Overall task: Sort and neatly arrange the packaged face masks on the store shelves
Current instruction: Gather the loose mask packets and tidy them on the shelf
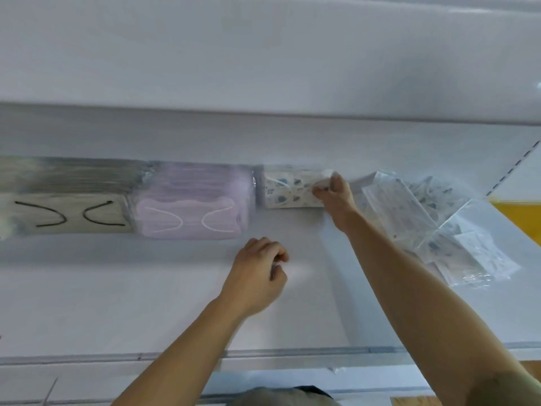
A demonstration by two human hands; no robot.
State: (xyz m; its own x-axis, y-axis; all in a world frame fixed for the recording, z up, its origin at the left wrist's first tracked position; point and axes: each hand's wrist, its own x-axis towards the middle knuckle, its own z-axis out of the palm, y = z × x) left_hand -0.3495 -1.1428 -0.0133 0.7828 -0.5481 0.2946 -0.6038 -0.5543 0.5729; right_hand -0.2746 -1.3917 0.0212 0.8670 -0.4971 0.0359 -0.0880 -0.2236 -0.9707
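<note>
On the white shelf (146, 288), against the back wall, three stacks of packaged masks stand in a row: beige ones with black ear loops (67, 197) at left, lilac ones (193, 203) in the middle, and a white blue-patterned stack (288, 189) beside them. My right hand (332, 189) pinches the right end of the patterned stack. My left hand (257, 273) hovers over the bare shelf below the lilac stack, fingers curled, holding nothing that I can see.
A loose pile of patterned mask packs in clear wrappers (433, 227) lies askew at the right of the shelf. The shelf's front rail (175, 357) runs along the bottom. A yellow panel (518, 215) shows at far right.
</note>
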